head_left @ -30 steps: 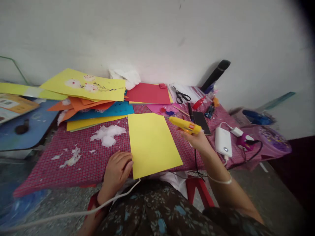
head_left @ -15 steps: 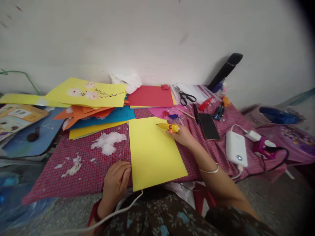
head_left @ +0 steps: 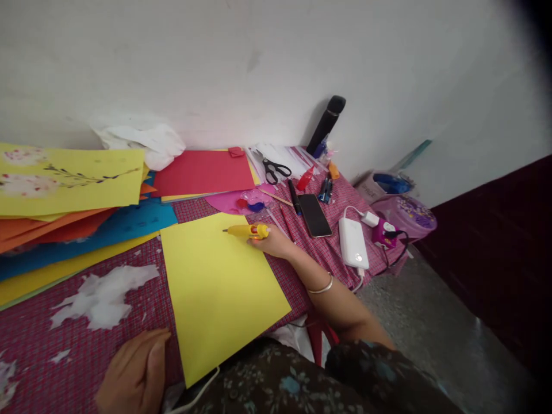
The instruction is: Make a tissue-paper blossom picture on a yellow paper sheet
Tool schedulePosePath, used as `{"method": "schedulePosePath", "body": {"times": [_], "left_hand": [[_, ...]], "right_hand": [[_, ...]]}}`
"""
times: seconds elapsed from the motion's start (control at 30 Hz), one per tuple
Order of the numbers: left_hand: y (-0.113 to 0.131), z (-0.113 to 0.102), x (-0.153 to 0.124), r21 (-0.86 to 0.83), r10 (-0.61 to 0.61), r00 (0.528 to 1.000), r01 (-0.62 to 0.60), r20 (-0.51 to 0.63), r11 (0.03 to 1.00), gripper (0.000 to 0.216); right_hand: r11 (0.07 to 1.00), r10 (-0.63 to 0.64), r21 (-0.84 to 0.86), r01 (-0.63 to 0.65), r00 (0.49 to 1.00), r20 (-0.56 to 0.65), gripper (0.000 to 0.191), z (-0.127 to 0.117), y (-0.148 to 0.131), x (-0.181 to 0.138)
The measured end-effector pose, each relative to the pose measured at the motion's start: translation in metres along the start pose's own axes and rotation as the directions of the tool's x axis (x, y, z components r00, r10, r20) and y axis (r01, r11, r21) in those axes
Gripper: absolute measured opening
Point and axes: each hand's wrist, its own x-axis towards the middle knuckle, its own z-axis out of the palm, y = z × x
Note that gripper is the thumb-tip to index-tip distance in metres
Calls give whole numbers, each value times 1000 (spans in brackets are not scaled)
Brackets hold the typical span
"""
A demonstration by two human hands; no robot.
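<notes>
We see the glue gun (head_left: 246,231) just above the middle of the frame, grasped in the right hand (head_left: 276,242), whose fingers wrap its right end. From that grip the gun runs left, its long axis nearly level across the frame and its dark tip over the upper part of the yellow sheet (head_left: 222,296). The sheet's long axis runs down the frame, leaning a little right, so gun and sheet lie roughly crosswise. We cannot tell whether the tip touches the paper.

The right hand is the nearer to the sheet's upper right edge. The left hand (head_left: 135,371), at lower left, rests on the checked cloth (head_left: 37,359) just beside the sheet's lower left edge, loosely relaxed, with nothing we can see in its grasp. White scraps (head_left: 107,294) lie above it; the phone (head_left: 315,215) sits right of the gun.
</notes>
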Motion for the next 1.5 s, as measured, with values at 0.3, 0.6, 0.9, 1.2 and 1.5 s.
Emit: {"method": "schedulePosePath", "body": {"times": [0.3,0.6,0.9,1.2,1.5], "left_hand": [[-1,1,3,39,32,999,-32,-11,999,17],[31,-5,14,83,39,999,-39,-1,996,19],[41,-4,14,81,0,1000,-1,9,997,21],[40,-2,13,99,26,999,-24,-19,995,20],[41,-3,14,108,26,999,-24,-19,994,20]], "right_hand": [[991,17,132,-18,1000,7,17,2,6,5],[981,20,193,-18,1000,-8,25,2,22,0],[979,38,202,-29,998,-44,25,1,17,0],[967,37,254,-33,999,-11,36,2,15,0],[975,47,216,-43,999,-13,33,2,23,2]]}}
